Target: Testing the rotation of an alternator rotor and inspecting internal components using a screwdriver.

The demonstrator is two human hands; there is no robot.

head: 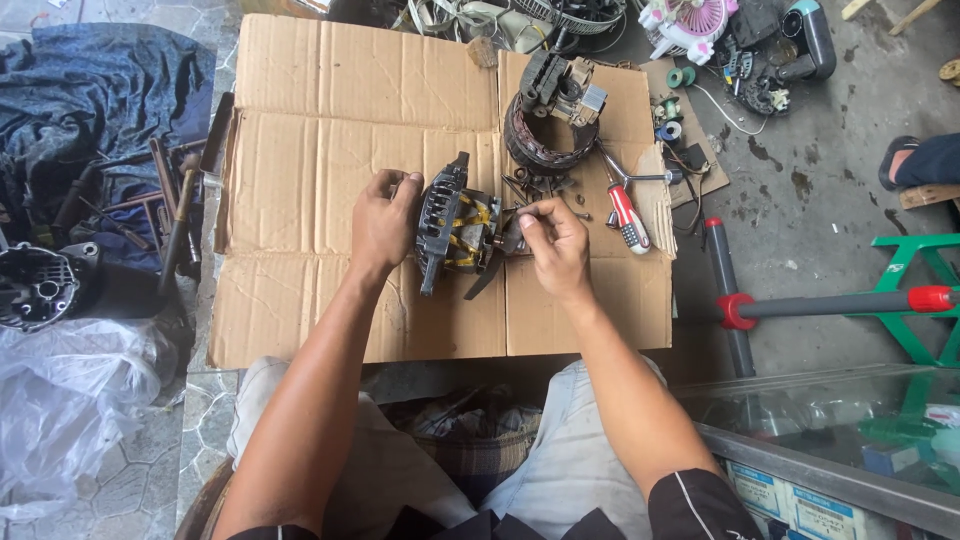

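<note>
Down on the flattened cardboard sheet (330,150) spread over the floor, a motor part (455,228) stands on edge, near the middle of the sheet: dark ribbed housing on the left, yellow and copper windings showing at the centre. Left hand (382,222) clamped against the housing's left side, fingers curled closed over its upper rim. Right hand (555,243) just to the right of the part, fingertips (527,220) pinched closed on something small at the part's right end (too small to tell what). Between the two hands, nothing but the part itself.

Behind the right hand, a scatter of small screws and bits (535,185) on the cardboard. Farther back, a round coil ring (545,148) with a grey and black block resting on top of it. Right of the hand, a red-and-white-handled screwdriver (628,215) lying on the sheet, with a metal wrench (640,177) just behind it.

Off the sheet to the left, a dark blue cloth (90,90), some rusty tools (175,215), a round black casing (35,285) and a clear plastic bag (60,400). To the right, a grey pole with red fittings (830,303), a green frame (925,300) and a glass case (830,430) at the lower corner.
</note>
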